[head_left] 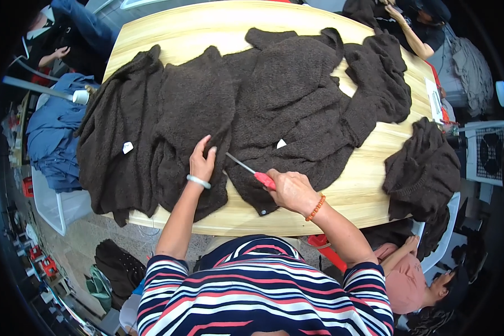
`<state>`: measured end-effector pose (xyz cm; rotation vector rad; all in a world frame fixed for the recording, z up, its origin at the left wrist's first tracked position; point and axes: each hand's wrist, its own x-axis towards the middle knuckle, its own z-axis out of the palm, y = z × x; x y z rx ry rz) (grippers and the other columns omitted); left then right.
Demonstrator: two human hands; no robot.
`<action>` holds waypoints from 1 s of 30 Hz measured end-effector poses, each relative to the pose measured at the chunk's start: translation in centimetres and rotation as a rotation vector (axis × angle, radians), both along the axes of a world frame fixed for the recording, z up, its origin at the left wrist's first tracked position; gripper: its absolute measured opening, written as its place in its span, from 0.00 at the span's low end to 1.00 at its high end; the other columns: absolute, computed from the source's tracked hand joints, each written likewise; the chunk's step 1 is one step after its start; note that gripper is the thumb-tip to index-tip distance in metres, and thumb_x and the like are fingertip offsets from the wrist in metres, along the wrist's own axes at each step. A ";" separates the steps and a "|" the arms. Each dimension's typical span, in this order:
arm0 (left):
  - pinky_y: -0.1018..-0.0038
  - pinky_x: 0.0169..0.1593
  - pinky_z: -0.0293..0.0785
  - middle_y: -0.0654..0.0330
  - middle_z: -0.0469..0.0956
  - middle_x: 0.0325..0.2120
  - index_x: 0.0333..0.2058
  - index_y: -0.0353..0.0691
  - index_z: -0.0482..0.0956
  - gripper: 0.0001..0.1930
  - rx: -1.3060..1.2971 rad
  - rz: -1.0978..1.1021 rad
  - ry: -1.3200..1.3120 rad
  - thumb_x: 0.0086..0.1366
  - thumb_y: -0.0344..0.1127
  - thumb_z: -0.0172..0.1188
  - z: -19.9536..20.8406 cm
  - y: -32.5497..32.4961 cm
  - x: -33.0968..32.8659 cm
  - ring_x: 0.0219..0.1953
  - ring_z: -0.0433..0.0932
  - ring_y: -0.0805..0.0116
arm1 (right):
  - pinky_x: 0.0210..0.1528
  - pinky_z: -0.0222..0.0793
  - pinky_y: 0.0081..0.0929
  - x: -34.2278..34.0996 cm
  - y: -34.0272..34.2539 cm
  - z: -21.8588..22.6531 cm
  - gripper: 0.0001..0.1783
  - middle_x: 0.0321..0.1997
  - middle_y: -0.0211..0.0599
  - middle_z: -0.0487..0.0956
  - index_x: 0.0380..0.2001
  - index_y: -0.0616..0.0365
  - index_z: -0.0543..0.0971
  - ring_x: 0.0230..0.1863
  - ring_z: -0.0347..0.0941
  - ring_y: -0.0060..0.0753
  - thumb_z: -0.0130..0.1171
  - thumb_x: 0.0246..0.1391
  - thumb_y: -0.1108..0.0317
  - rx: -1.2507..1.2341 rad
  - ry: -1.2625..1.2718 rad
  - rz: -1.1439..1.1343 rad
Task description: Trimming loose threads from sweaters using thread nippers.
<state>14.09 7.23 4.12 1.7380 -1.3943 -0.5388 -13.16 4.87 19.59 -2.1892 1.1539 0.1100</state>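
Dark brown knit garments (285, 73) lie spread over the wooden table. My left hand (201, 161), with a pale bangle at the wrist, rests on a brown knit garment (193, 106) near its right edge. Its fingers reach forward, thumb a little apart. In my right hand (291, 190), wearing an orange bead bracelet, is a red-handled tool (265, 180) with a thin metal shaft. The tool's tip points left toward that edge, just right of my left fingertips. Its exact kind is hard to make out. White labels (127, 147) show on two garments.
A bunched brown garment (423, 168) sits at the right end of the table (207, 28). Blue cloth (59, 134) fills a white bin on the left. Co-workers sit at far right and lower right; another person is at far left. A red stool (327, 252) stands below the table edge.
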 end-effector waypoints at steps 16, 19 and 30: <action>0.51 0.70 0.42 0.51 0.55 0.67 0.65 0.40 0.59 0.31 0.237 -0.068 -0.480 0.63 0.33 0.53 -0.9 10.1 1.0 0.70 0.50 0.48 | 0.28 0.75 0.41 2.1 4.0 -0.1 0.11 0.22 0.49 0.80 0.31 0.61 0.77 0.27 0.80 0.48 0.54 0.53 0.63 0.008 0.051 0.390; 0.50 0.70 0.39 0.50 0.52 0.68 0.65 0.39 0.60 0.31 0.225 -0.079 -0.416 0.61 0.30 0.51 -0.5 11.1 0.8 0.70 0.48 0.45 | 0.29 0.76 0.42 2.2 2.4 0.7 0.13 0.22 0.50 0.80 0.33 0.62 0.77 0.28 0.80 0.49 0.56 0.53 0.61 0.024 0.094 0.280; 0.59 0.66 0.58 0.48 0.65 0.62 0.63 0.38 0.63 0.31 0.129 0.090 0.084 0.60 0.29 0.58 0.1 11.6 0.8 0.64 0.62 0.49 | 0.32 0.75 0.46 2.5 1.7 1.2 0.13 0.24 0.52 0.80 0.38 0.60 0.76 0.29 0.80 0.54 0.56 0.54 0.62 0.000 0.020 0.131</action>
